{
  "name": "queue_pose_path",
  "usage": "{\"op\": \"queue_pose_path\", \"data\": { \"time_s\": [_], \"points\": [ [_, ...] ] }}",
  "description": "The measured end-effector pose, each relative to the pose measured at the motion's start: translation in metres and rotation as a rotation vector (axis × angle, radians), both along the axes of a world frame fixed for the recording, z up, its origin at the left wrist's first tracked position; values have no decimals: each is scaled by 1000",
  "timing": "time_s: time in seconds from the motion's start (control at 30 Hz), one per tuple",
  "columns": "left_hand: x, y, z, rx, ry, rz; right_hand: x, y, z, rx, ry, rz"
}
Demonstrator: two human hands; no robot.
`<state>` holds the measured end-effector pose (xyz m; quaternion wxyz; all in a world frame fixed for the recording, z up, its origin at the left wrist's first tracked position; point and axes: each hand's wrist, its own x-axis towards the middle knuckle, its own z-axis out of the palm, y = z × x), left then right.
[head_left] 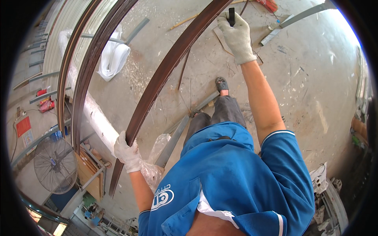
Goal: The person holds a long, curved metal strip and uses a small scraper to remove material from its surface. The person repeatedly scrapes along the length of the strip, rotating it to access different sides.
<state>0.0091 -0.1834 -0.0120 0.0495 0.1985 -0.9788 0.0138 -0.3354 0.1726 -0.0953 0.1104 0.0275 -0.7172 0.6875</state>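
Observation:
A long dark brown strip (170, 67), like a window or frame profile, runs slantwise before me and looks curved in this wide view. My left hand (128, 152), in a whitish work glove, is closed around its near end. My right hand (236, 34), gloved the same way, is closed on a small black object (231, 16) beside the strip's far part. Only a short black piece sticks out of the fist, so its kind is unclear. Whether the right hand also touches the strip, I cannot tell.
More brown profiles (87, 74) stand at the left. Behind them lie a plastic-wrapped bundle (94, 114) and a white foam roll (114, 59). A large fan (55, 162) stands at lower left. Grey metal bars (177, 135) lie near my feet; a broom (268, 4) lies far off.

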Motion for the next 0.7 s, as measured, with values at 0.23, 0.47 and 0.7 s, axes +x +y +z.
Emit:
{"op": "queue_pose_path", "data": {
  "time_s": [0.23, 0.47, 0.7],
  "points": [
    [-2, -1, 4, 67, -35, 50, 23, 5, 28, 20, 50, 157],
    [-4, -11, 11, 145, -60, 2, 23, 3, 37, -51, 42, -69],
    [-6, -13, 16, 181, -89, 2, 6, -8, 14, 50, -4, -159]
  ]
}}
